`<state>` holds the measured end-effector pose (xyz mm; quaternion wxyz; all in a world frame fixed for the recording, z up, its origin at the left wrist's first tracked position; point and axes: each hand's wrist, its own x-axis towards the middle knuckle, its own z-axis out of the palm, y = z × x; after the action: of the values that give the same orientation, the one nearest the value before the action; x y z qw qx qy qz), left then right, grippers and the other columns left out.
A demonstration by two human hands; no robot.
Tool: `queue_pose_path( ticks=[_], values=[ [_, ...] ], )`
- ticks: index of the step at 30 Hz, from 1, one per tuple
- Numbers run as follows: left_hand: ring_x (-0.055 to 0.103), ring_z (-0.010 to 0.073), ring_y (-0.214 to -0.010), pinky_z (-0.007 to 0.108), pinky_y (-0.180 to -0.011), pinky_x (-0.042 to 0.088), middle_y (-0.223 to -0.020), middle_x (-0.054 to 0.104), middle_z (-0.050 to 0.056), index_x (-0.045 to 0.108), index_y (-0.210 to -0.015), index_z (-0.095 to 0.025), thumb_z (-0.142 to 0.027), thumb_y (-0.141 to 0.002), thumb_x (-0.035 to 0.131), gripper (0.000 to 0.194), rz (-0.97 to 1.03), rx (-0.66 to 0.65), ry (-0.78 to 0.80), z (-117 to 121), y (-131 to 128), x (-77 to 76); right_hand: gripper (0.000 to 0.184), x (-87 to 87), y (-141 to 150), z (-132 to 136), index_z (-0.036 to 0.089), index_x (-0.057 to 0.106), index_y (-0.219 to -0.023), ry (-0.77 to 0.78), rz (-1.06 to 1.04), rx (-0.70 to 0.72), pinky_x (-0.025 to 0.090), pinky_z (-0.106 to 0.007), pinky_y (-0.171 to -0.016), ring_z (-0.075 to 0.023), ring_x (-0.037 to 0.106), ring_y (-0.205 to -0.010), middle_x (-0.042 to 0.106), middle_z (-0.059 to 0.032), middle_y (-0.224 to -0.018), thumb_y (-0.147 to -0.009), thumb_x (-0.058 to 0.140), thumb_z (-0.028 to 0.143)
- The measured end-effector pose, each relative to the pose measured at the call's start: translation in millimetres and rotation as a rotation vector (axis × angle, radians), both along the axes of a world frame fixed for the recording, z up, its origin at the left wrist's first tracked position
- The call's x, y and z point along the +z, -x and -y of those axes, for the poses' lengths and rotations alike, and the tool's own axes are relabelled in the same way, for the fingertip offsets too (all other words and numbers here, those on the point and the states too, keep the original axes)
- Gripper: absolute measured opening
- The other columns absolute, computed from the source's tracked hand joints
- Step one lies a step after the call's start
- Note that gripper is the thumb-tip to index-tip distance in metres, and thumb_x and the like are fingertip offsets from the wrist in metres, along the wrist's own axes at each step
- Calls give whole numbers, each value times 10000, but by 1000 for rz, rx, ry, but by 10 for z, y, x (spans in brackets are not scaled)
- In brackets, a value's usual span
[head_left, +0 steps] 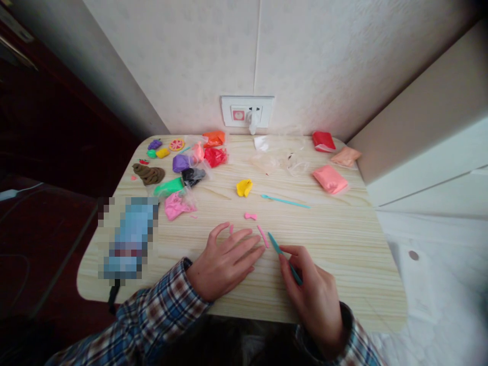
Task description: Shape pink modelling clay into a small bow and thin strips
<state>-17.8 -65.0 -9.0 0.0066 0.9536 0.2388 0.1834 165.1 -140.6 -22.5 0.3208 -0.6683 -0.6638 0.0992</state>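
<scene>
My left hand (224, 262) lies flat on the wooden table (343, 244), fingers stretched out toward a thin pink clay strip (263, 236). My right hand (310, 292) pinches a teal modelling tool (284, 256) whose tip points at that strip. A small pink clay bow (250, 216) lies just beyond the strip. A yellow clay lump (244, 187) and a second teal tool (285, 201) sit farther back.
Several bagged clay colours (190, 168) crowd the back left, with small clay figures (148, 174). Pink and red packets (330, 178) lie back right beside empty plastic bags (282, 157). A blurred object (129, 236) rests at the left edge. A wall socket (247, 112) faces the table.
</scene>
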Motion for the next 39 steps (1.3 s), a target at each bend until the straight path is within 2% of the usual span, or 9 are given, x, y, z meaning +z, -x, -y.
queue_pose_path(
  ticks=[6, 13, 25, 39],
  values=[
    [523, 161, -1128, 413, -1069, 210, -1174, 667, -12, 599, -1145, -216, -217, -908, 526, 249, 14, -3, 6, -14, -12, 12, 143, 0, -25, 49, 175, 560, -956, -39, 14, 53, 431, -161, -503, -69, 602, -491, 629, 39, -610, -931, 421, 202],
    [512, 165, -1149, 419, -1071, 212, -1199, 656, -4, 591, -1167, -203, -212, -906, 531, 267, -1, -13, 2, -28, -29, -1, 141, 1, -6, 46, 171, 563, -933, -73, 35, 46, 438, -161, -509, -70, 618, -506, 644, 30, -620, -931, 424, 197],
    [512, 177, -1167, 433, -1079, 204, -1231, 642, 6, 567, -1212, -186, -202, -916, 525, 299, -11, -38, 29, -25, -21, -11, 142, 26, 69, 26, 168, 576, -915, -57, 20, 31, 464, -160, -513, -77, 632, -526, 671, 15, -644, -916, 433, 171],
    [528, 166, -1142, 428, -1069, 218, -1218, 649, 10, 570, -1204, -182, -199, -930, 500, 283, -21, -39, 18, -21, -26, -33, 150, 21, 89, 7, 173, 565, -891, -60, 54, 35, 444, -166, -495, -78, 613, -500, 656, 17, -616, -919, 418, 160]
  ],
)
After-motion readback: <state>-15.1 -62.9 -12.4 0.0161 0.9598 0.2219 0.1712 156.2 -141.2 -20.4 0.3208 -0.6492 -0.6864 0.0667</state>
